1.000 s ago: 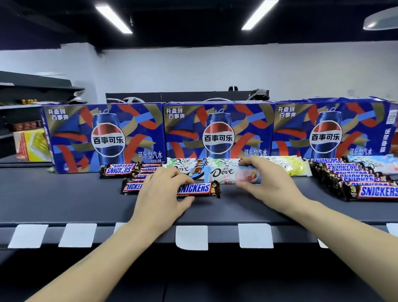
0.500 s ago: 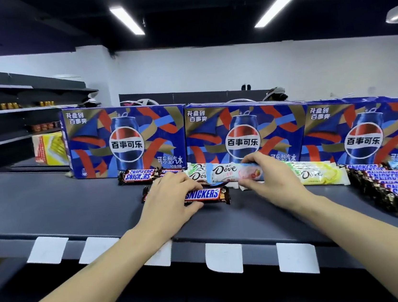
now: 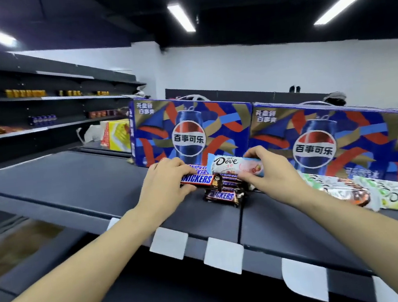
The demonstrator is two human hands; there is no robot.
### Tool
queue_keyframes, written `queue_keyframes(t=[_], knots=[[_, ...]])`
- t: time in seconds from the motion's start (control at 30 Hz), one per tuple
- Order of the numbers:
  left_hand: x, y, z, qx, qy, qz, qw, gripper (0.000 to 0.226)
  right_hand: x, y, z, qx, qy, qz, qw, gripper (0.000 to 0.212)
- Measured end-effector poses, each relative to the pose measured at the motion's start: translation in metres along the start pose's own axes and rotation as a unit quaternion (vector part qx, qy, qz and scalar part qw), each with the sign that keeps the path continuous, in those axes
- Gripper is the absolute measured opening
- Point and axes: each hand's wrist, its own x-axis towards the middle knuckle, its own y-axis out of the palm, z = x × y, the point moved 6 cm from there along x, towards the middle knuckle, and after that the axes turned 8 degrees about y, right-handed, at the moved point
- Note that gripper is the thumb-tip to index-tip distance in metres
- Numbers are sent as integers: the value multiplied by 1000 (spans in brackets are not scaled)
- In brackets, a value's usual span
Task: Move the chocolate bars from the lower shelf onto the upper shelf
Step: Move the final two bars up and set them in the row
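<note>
My left hand [image 3: 166, 188] grips a Snickers bar [image 3: 200, 180], lifted above the row of Snickers bars [image 3: 223, 194] on the grey shelf [image 3: 76, 181]. My right hand [image 3: 270, 178] pinches a pale blue Dove bar [image 3: 232, 169], held up just above the same row. More Dove bars [image 3: 363, 191] lie flat on the shelf to the right of my right hand. The back bars of the Snickers row are hidden behind both hands.
Two blue Pepsi cartons [image 3: 188, 132] [image 3: 337, 139] stand along the back of the shelf, right behind the bars. White price tags [image 3: 222, 254] hang on the shelf's front edge. Further shelves with goods [image 3: 38, 120] run along the left.
Both hands have lifted their bars off the shelf and carried them left, over the Snickers row. The view has swung left, so the right-hand Snickers row is out of view.
</note>
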Motion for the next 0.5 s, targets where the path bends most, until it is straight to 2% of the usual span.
queue_keyframes(t=[0.5], knots=[[38,46,46,42,-24,103,994,36,37,26,-7,-33,23,19,999,39]])
